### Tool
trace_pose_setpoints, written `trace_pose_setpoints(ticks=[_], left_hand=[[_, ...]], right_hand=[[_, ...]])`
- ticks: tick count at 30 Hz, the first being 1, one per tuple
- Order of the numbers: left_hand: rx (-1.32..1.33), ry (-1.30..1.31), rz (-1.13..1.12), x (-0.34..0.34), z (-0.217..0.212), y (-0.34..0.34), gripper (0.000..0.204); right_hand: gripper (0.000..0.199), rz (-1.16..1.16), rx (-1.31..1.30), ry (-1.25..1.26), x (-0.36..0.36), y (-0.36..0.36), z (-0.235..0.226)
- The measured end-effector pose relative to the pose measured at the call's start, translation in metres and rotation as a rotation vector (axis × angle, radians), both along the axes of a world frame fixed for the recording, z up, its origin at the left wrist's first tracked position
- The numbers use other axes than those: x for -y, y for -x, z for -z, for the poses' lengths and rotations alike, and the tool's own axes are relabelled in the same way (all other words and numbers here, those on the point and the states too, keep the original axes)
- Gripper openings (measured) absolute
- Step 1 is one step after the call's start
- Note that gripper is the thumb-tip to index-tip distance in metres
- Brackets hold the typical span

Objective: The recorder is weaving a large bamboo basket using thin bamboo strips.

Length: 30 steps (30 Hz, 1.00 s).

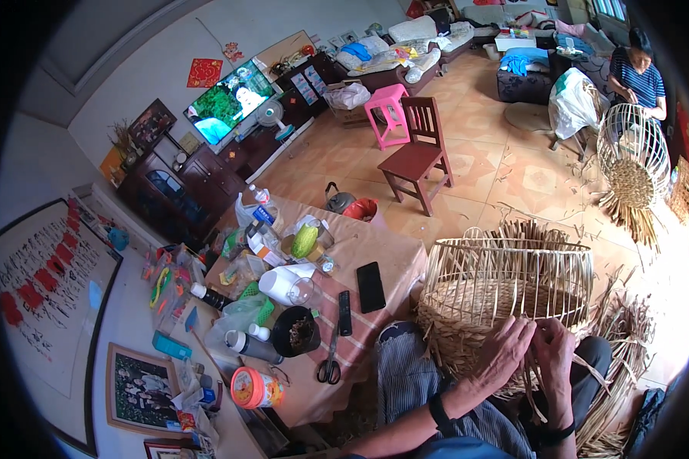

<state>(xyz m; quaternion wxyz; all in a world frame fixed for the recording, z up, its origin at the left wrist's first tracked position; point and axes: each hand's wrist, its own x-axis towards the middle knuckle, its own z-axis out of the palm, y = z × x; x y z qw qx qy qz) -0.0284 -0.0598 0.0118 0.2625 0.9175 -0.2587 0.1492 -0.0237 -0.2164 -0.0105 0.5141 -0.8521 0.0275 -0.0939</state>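
Observation:
A half-woven basket [467,321] rests on its side against my lap, its lower part plaited in straw and its wire frame bare above. My left hand [504,350] is closed at the basket's near edge, its fingertips pinching a straw strip. Right beside it, my right hand [553,353] is also closed, with straw strips [534,389] hanging below its fingers. The fingertips of both hands nearly meet; exactly how the strips pass between them is too small to tell. A heap of loose straw [620,359] lies to the right of my knees.
On the table [325,287] to my left are scissors [329,367], a phone [371,287], a remote [344,314], a black bowl [295,330] and an orange tub [254,388]. Ahead stands a wooden chair [417,161]. Another person [639,80] works on a wire-framed basket [631,157] at far right.

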Motion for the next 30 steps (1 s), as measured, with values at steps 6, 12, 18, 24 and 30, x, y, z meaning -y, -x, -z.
trace_pose_setpoints(ticks=[6,12,18,24,30], left_hand=[[0.141,0.063,0.056,-0.012,0.013,0.0,0.037],[0.121,-0.119,-0.066,-0.002,0.015,-0.001,0.03],[0.112,-0.227,-0.134,0.011,0.016,-0.008,0.018],[0.125,-0.353,-0.184,0.019,0.026,-0.01,0.01],[0.049,-0.389,-0.213,0.03,0.035,-0.012,0.014]], right_hand=[[0.007,0.087,-0.024,-0.158,0.003,0.004,0.012],[0.002,0.201,0.209,0.162,0.025,-0.026,0.004],[0.02,0.14,-0.1,-0.612,0.076,0.007,0.043],[0.021,0.245,-0.18,-0.901,0.055,0.05,0.049],[0.022,0.003,0.224,0.068,0.033,0.047,-0.023]])
